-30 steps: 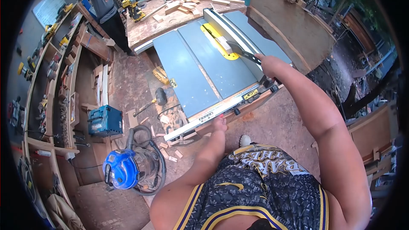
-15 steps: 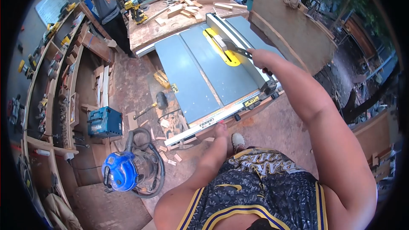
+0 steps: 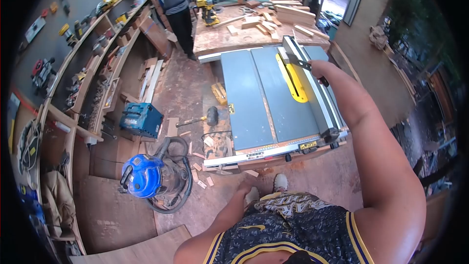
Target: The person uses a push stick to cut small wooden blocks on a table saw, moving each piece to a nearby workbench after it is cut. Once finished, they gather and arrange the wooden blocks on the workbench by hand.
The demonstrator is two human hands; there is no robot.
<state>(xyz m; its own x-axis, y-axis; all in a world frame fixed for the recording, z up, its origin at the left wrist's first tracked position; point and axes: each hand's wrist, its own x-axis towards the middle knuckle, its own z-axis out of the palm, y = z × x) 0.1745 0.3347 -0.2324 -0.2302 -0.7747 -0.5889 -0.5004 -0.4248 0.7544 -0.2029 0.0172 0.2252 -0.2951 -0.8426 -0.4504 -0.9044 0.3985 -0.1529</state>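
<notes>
My right hand is closed around the handle of a dark push stick, over the far part of the table saw. The stick's front end meets a small wood piece beside the rip fence. Under it runs the yellow throat plate; the blade cannot be made out. My left hand hangs low in front of the saw's front rail, apart from it. Its fingers are too small and blurred to read.
Behind the saw, a workbench bears wood offcuts and a yellow drill. Another person stands at its left. Left of the saw are a mallet, a teal toolbox and a blue shop vacuum with its hose.
My left hand has drawn back from the saw's front rail towards my body. My right hand and the push stick stay far along the fence. The head view has turned left.
</notes>
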